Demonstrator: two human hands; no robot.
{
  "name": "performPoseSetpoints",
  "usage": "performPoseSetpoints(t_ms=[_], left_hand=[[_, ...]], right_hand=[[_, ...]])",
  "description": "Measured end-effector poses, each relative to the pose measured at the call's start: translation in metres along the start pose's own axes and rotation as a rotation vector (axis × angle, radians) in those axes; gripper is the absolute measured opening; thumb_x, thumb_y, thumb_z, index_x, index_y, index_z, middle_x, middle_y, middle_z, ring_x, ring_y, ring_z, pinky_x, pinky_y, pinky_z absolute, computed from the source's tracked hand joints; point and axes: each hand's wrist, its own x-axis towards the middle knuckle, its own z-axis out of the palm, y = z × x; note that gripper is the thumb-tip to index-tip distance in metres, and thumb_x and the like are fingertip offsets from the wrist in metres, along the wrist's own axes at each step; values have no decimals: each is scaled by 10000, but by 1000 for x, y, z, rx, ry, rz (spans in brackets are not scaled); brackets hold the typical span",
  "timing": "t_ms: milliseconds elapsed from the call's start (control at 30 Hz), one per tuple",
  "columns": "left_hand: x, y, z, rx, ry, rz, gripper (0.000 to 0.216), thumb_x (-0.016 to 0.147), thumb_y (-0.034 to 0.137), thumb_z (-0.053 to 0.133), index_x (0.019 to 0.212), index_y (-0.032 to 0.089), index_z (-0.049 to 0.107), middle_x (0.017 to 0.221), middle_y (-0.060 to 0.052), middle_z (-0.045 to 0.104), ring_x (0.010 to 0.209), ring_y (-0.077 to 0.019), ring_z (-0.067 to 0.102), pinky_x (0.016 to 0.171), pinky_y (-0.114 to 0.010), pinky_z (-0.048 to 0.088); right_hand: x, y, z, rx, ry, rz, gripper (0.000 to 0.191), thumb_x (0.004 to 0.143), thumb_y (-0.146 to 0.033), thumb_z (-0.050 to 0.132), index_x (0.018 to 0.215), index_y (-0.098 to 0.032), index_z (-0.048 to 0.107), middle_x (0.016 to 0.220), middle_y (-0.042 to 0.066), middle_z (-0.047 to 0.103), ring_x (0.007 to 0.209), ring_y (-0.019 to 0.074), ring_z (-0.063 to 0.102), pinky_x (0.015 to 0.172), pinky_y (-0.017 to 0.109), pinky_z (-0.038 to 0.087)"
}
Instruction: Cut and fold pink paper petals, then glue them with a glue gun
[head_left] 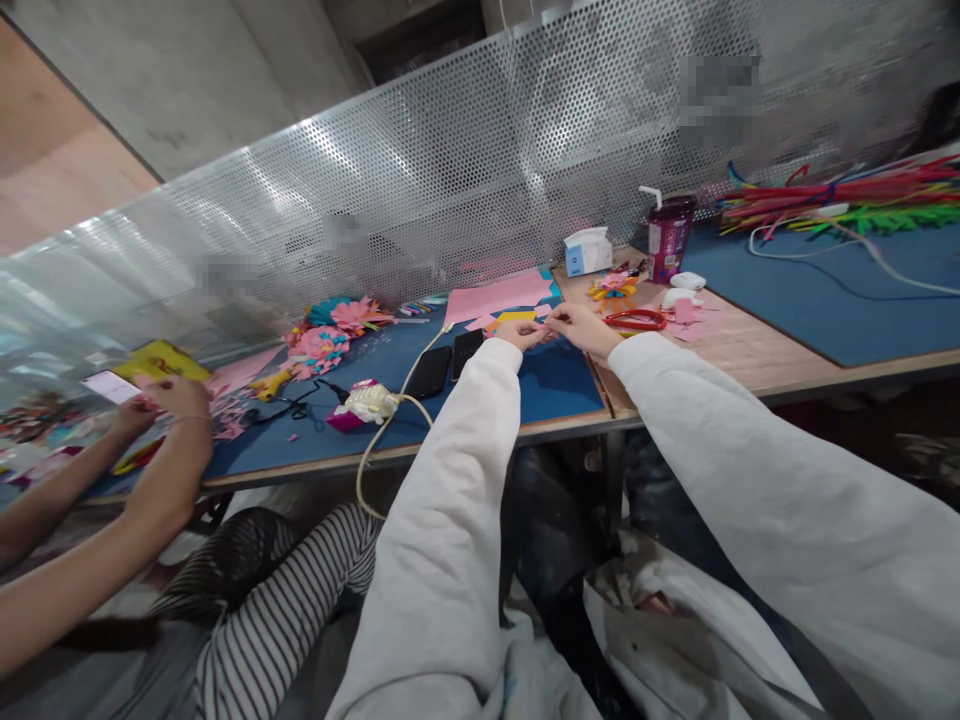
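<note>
My left hand (524,333) and my right hand (585,328) meet over the table's front part, fingertips pinched close together. Between them shows a small piece of pink paper (544,311), partly hidden by the fingers. Yellow paper (517,316) lies just behind my left hand, with smaller pink and orange pieces around it. Red-handled scissors (636,319) rest to the right of my right hand. Pink paper scraps (684,314) are beyond them. A large pink sheet (499,296) lies behind my hands.
Left of my hands lie two dark phones (430,373), a power strip (371,402) with a cable, and paper flowers (322,345). A co-worker's hands (180,397) are at far left. A purple cup (670,240) and tissue pack (588,251) stand before a perforated metal screen (420,170).
</note>
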Motion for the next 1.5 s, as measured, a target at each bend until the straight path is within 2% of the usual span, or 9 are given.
performPoseSetpoints(t_ms=[233, 467, 733, 967, 1100, 1233, 1300, 1400, 1500], left_hand=[[0, 0, 0, 65, -6, 37, 183, 670, 328, 702, 721, 154, 676, 571, 25, 633, 499, -73, 549, 547, -199, 447], [0, 0, -1, 38, -16, 15, 165, 679, 312, 700, 686, 157, 642, 589, 21, 645, 513, -74, 558, 568, -211, 465], [-4, 1, 2, -43, -104, 51, 161, 666, 289, 697, 758, 165, 655, 697, -22, 691, 706, -139, 655, 604, -236, 472], [-1, -2, -1, -82, -79, 39, 144, 667, 256, 691, 766, 164, 644, 721, -28, 708, 705, -136, 663, 606, -233, 478], [-2, 2, 1, -65, -78, 28, 199, 680, 327, 696, 777, 159, 650, 751, -37, 718, 705, -127, 668, 590, -206, 472], [-3, 7, 4, -53, -65, -57, 377, 815, 498, 508, 765, 153, 653, 804, -60, 724, 696, -130, 675, 551, -194, 456], [-3, 8, 3, -53, -40, -48, 351, 828, 476, 505, 864, 158, 650, 860, -60, 721, 707, -124, 675, 558, -190, 455], [-3, 5, 0, -34, -38, 63, 368, 759, 362, 634, 1079, 183, 608, 1017, -67, 691, 749, -115, 668, 578, -184, 460], [-2, 2, -2, -42, -72, 142, 450, 673, 339, 712, 1085, 182, 621, 1082, -84, 663, 723, -115, 649, 588, -209, 475]], right_hand=[[-2, -5, 0, -53, 15, 9, 149, 783, -187, 497, 634, -178, 502, 640, 12, 565, 625, 141, 501, 655, 269, 423], [-1, -4, -1, -8, -11, 30, 117, 763, -226, 562, 664, -165, 562, 629, 8, 585, 621, 148, 518, 646, 280, 426], [0, 0, -1, -17, 43, 18, 115, 745, -189, 551, 632, -170, 552, 610, 5, 586, 610, 142, 522, 644, 272, 431], [0, -2, -1, 3, 62, 21, 80, 755, -219, 561, 726, -154, 596, 706, 34, 644, 670, 152, 548, 684, 275, 438], [0, -4, -2, -69, 69, 8, 129, 779, -210, 525, 659, -166, 545, 666, 27, 612, 653, 150, 531, 687, 276, 422], [2, 0, -3, -107, 98, 34, 188, 805, -244, 512, 630, -182, 486, 629, 11, 563, 648, 152, 507, 664, 274, 394], [4, 3, -3, -99, 81, 49, 215, 819, -250, 496, 616, -184, 471, 598, -1, 535, 626, 144, 488, 645, 268, 380], [5, 7, -2, -38, 37, 72, 264, 835, -290, 499, 595, -185, 466, 547, -20, 491, 564, 123, 445, 599, 255, 365], [4, 8, 0, 96, 21, 138, 282, 807, -348, 581, 603, -177, 488, 535, -29, 480, 525, 107, 431, 554, 247, 366]])
